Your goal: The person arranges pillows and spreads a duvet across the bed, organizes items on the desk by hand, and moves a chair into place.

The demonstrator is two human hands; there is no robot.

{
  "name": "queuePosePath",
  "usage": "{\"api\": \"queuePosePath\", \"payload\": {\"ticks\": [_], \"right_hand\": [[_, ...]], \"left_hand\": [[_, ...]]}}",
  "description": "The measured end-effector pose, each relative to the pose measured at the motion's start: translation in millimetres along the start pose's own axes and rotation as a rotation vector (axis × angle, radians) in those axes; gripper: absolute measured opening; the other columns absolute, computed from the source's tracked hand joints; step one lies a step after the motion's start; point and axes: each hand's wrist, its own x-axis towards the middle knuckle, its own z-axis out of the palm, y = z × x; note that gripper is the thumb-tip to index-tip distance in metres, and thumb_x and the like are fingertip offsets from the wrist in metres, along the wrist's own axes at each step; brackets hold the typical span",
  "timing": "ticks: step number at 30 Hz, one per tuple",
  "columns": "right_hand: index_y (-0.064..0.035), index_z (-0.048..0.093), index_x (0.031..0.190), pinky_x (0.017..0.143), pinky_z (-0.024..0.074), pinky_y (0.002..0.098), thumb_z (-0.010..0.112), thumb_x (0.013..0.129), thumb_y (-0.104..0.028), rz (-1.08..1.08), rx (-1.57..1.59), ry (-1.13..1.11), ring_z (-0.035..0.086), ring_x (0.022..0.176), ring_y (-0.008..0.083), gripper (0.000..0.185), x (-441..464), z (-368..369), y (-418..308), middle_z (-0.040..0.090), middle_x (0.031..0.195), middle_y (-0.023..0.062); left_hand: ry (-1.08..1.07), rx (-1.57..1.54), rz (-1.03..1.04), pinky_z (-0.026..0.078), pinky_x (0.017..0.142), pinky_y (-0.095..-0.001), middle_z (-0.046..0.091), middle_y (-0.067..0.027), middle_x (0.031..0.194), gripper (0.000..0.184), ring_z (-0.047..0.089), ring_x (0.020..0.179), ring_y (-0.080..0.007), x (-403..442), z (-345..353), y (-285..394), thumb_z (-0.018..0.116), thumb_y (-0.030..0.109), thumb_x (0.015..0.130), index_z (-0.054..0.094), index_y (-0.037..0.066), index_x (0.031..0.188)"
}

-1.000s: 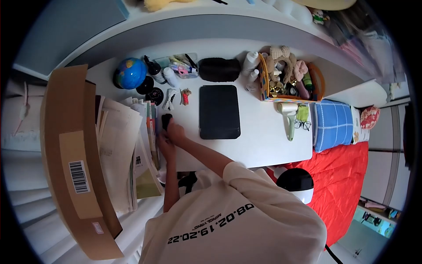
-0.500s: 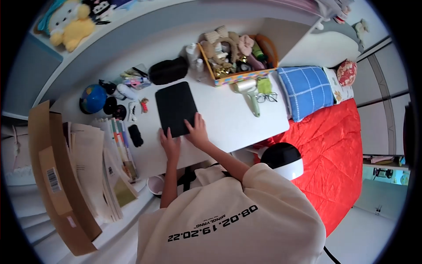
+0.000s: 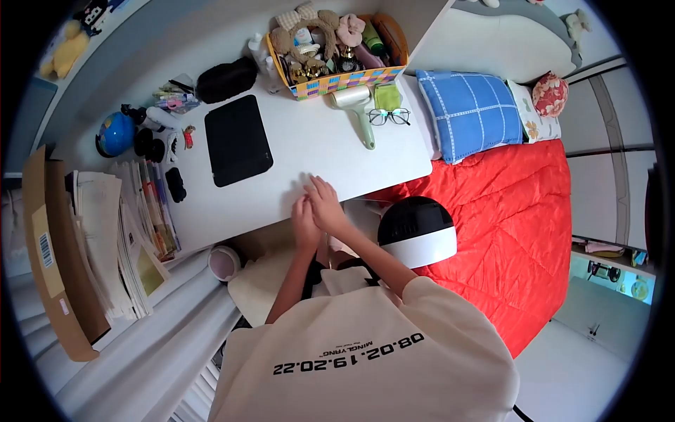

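Observation:
Both of my hands are close together at the front edge of the white desk [image 3: 330, 156]. My right hand [image 3: 326, 204] lies over the desk edge with its fingers stretched forward and slightly apart, nothing in it. My left hand [image 3: 304, 224] touches its side; its fingers are partly hidden and blurred. Ahead and to the left lies a flat black tablet-like slab [image 3: 238, 141], apart from both hands. A small black item [image 3: 176, 184] rests further left, beside upright books [image 3: 151, 204]. A green-handled lint roller [image 3: 364, 119] and glasses [image 3: 389, 117] lie to the right.
A woven basket [image 3: 344, 84] of hair accessories and bottles stands at the back, near a black furry pouch [image 3: 226, 81]. The globe [image 3: 116, 133] and a cardboard box [image 3: 53, 260] are left. A black-and-white appliance [image 3: 417, 231] stands by the red bed [image 3: 499, 232].
The view has swung right. My hands left the small black item, then rested on the black slab, and now are off it, together at the desk edge. The slab and small item lie on the desk.

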Motion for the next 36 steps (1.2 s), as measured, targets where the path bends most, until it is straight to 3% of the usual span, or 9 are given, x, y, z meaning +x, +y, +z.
{"api": "queuePosePath", "payload": {"ticks": [2,7,13,17,21,23,29,32,36], "right_hand": [[-0.0007,0.043,0.107,0.093,0.0226,0.0424,0.052,0.066,-0.01,0.003,-0.031,0.004,0.03,0.111,0.0339,0.044,-22,-11,11,0.033,0.119,0.0199],[0.0009,0.042,0.106,0.086,0.0322,0.038,0.05,0.066,-0.002,0.203,0.161,0.057,0.037,0.104,0.0359,0.041,-32,-43,33,0.038,0.114,0.0207],[0.0013,0.043,0.098,0.075,0.0387,0.0394,0.05,0.067,-0.002,0.082,0.194,-0.069,0.046,0.088,0.0363,0.032,-44,-68,52,0.047,0.097,0.0206],[0.0011,0.042,0.099,0.07,0.0401,0.0404,0.049,0.067,-0.002,-0.103,0.302,-0.303,0.048,0.083,0.0368,0.034,-85,-58,60,0.048,0.093,0.0213],[-0.0011,0.04,0.103,0.07,0.0407,0.0381,0.049,0.069,-0.004,-0.132,0.369,-0.489,0.048,0.084,0.0367,0.036,-142,-64,40,0.047,0.095,0.0212],[0.0007,0.043,0.1,0.07,0.0424,0.0341,0.052,0.069,-0.005,-0.01,0.424,-0.628,0.054,0.079,0.0287,0.033,-174,-60,34,0.049,0.097,0.0182],[0.0,0.043,0.102,0.062,0.0441,0.0282,0.053,0.072,-0.026,-0.233,0.353,-0.971,0.054,0.079,0.02,0.041,-271,-23,13,0.05,0.095,0.0145],[-0.0049,0.038,0.111,0.065,0.0447,0.0289,0.051,0.075,-0.039,0.113,0.413,-1.444,0.048,0.091,0.021,0.051,-310,-24,-24,0.048,0.103,0.0096],[-0.0037,0.036,0.115,0.069,0.0437,0.0293,0.049,0.075,-0.043,0.135,0.41,-1.557,0.044,0.1,0.0212,0.057,-347,-50,-96,0.047,0.106,0.0141]], "left_hand": [[-0.116,0.044,-0.006,0.033,0.082,-0.0379,0.042,-0.0153,0.106,0.033,0.039,0.098,-0.0323,-8,14,10,0.05,0.004,0.069,0.046,0.0,0.101],[-0.059,0.152,0.087,0.029,0.086,-0.0416,0.038,-0.0122,0.11,0.037,0.036,0.103,-0.0317,9,36,35,0.05,0.001,0.067,0.044,0.004,0.104],[-0.041,0.246,0.019,0.032,0.083,-0.0428,0.034,-0.0173,0.111,0.039,0.036,0.1,-0.036,-15,47,45,0.052,0.001,0.064,0.044,0.004,0.102],[-0.158,0.421,-0.117,0.03,0.084,-0.0452,0.028,-0.0209,0.117,0.04,0.034,0.102,-0.0376,-66,47,38,0.055,0.007,0.065,0.044,0.002,0.104],[0.084,0.605,-0.381,0.024,0.087,-0.0496,0.027,-0.0213,0.119,0.044,0.028,0.108,-0.0371,-151,36,56,0.056,0.011,0.064,0.042,0.003,0.105],[0.135,0.702,-0.497,0.023,0.087,-0.0521,0.027,-0.0209,0.119,0.046,0.028,0.108,-0.0372,-200,24,62,0.056,0.013,0.063,0.041,0.003,0.105],[0.333,0.849,-0.816,0.02,0.086,-0.0566,0.027,-0.0203,0.118,0.048,0.028,0.108,-0.0375,-330,-35,76,0.057,0.018,0.062,0.04,0.006,0.105],[0.438,0.889,-0.866,0.02,0.086,-0.0563,0.029,-0.0197,0.116,0.044,0.028,0.107,-0.0365,-373,-52,83,0.056,0.017,0.062,0.042,0.006,0.103],[0.502,0.953,-0.794,0.02,0.085,-0.0572,0.035,-0.0135,0.112,0.043,0.03,0.107,-0.0316,-411,-79,77,0.058,0.021,0.064,0.045,0.009,0.102]]}}
